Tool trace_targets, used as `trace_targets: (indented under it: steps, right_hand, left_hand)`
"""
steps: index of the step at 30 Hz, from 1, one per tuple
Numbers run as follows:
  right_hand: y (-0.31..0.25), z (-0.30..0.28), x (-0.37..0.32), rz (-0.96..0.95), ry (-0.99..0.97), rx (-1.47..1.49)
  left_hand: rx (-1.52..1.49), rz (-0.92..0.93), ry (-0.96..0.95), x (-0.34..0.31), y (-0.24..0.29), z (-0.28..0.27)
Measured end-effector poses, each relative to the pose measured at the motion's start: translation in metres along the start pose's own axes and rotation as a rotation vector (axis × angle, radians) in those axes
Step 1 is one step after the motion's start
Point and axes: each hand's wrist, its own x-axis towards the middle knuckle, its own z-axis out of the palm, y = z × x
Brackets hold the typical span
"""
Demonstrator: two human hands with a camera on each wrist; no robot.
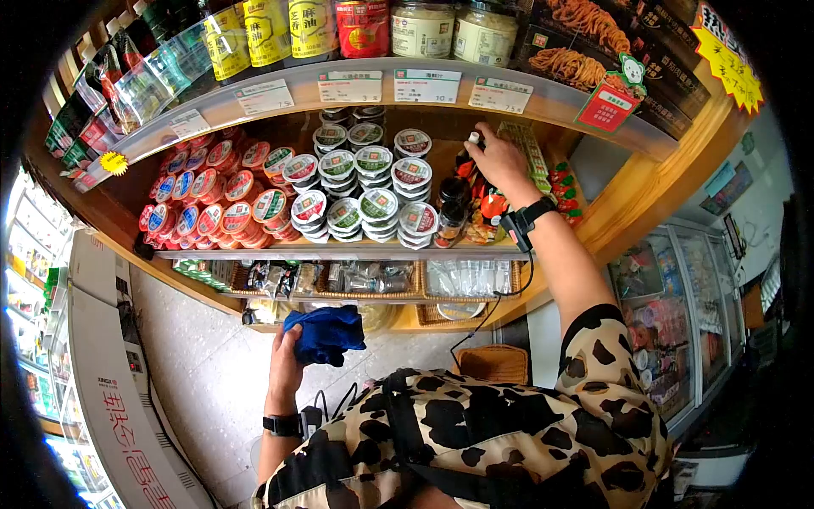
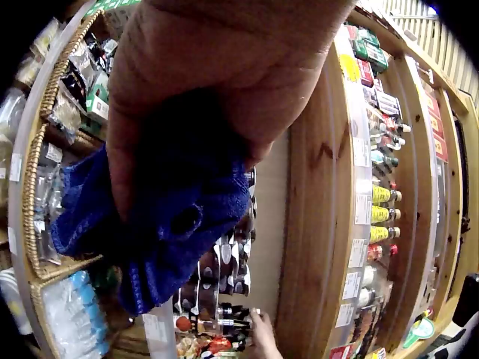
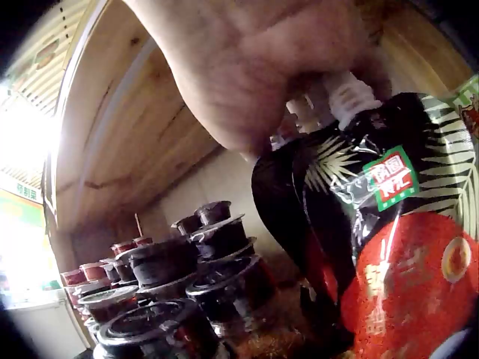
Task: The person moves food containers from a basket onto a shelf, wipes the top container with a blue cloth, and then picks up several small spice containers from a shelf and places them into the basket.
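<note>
My left hand (image 1: 287, 360) grips a crumpled blue cloth (image 1: 326, 335) in front of the lower shelves. The left wrist view shows the cloth (image 2: 172, 232) bunched beneath the palm and fingers of that hand (image 2: 224, 60). Up on the middle shelf, my right hand (image 1: 500, 161) reaches to the back of a row of pouches, with a white cap (image 1: 473, 137) at its fingertips. In the right wrist view, that hand (image 3: 262, 60) curls around the white spout (image 3: 352, 97) of an upright black and red pouch (image 3: 404, 224). Its fingertips are partly hidden there.
Stacked round tubs (image 1: 377, 204) and red-sided cups (image 1: 203, 187) fill the shelf to the left. Dark-lidded jars (image 1: 452, 208) stand beside the pouches. Overhead runs a shelf edge with price tags (image 1: 426, 85). Wicker baskets (image 1: 466, 280) of packets sit below.
</note>
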Motion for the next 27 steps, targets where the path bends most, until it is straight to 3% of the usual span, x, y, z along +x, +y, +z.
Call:
trace_targets:
  steps: [8,11,14,20,23,27]
  right_hand:
    - [0.022,0.03,0.015,-0.153,0.189,-0.107]
    - [0.022,0.031,0.017,-0.147,0.178,-0.076]
    - [-0.004,0.001,0.001,-0.012,0.022,-0.059]
    - [0.005,0.012,0.013,-0.102,0.026,-0.021]
    - [0.012,0.027,0.019,-0.14,0.129,-0.04]
    - [0.004,0.014,0.013,-0.081,0.05,0.018]
  left_hand:
    - [0.012,-0.026,0.008,0.0,-0.002,-0.001]
    - [0.014,-0.01,0.005,0.0,-0.002,0.0]
    - [0.01,-0.015,0.016,0.003,-0.006,-0.004]
    - [0.012,-0.019,-0.003,0.003,-0.006,-0.004]
    - [0.013,-0.015,0.017,0.003,-0.005,-0.004]
    - [0.005,-0.019,0.001,0.002,-0.003,-0.004]
